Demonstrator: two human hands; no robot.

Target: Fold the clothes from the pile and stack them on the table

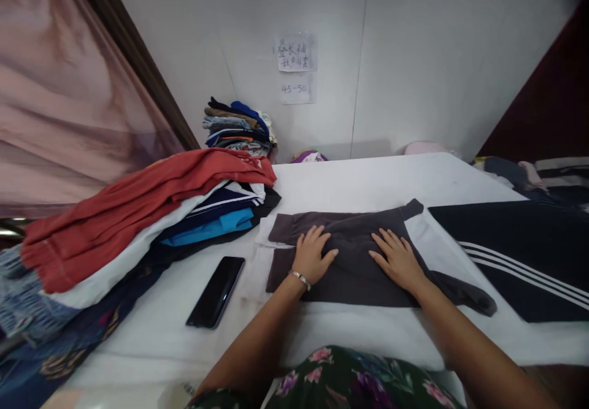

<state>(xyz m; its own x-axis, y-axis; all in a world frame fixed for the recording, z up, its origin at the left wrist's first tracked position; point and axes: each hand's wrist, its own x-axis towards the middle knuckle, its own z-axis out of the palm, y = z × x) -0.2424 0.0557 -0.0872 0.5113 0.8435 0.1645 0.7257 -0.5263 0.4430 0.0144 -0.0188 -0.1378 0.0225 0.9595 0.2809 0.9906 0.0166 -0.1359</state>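
Observation:
A dark grey and white garment (354, 274) lies spread flat in front of me. On its left are two dark fabric ends over white cloth; at the right, dark parts stick out on either side of a white section. My left hand (313, 254) rests palm down on the left part of the dark fabric, fingers apart, with a bracelet (301, 279) at the wrist. Flat on the right part of the same fabric lies my right hand (398, 260), its fingers spread too. Neither hand grips anything.
Left, a black phone (217, 292) lies beside a heap of clothes topped by a red garment (151, 200). Folded clothes (237, 127) are stacked behind it. A black garment with white stripes (519, 249) lies right. Paper notes (297, 53) hang on the wall.

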